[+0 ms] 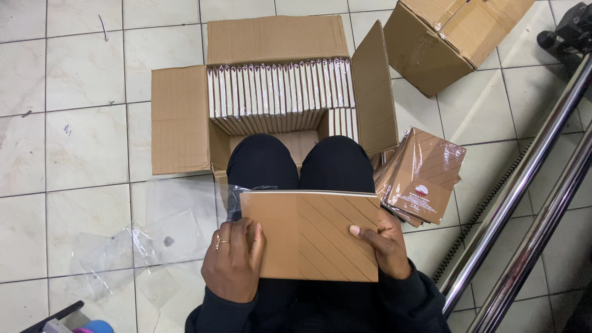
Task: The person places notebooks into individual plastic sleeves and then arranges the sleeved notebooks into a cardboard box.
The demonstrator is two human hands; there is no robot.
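Both hands close on a flat brown notebook with diagonal ribbed lines on its cover [311, 234], steadied across the seated person's lap. The left hand [233, 259] lies palm-down over the near left corner, fingers curled round the edge, a ring showing; the right hand [385, 243] cups the right edge from beneath, thumb pressed on top. Each grip is closed on the book, apparently to keep it level on the knees. A loose clear plastic sleeve [237, 197] sticks out at its upper left corner. Beyond the knees stands an open corrugated cardboard box [182, 120], a row of like notebooks [280, 89] packed upright inside, spines up. On the tiled floor to the right rests a stack of shrink-wrapped brown notebooks [422, 176]; to the left, crumpled clear wrapping [132, 243]. A second, sealed cardboard carton [447, 40] sits further off, beside slanting steel rails [524, 185].
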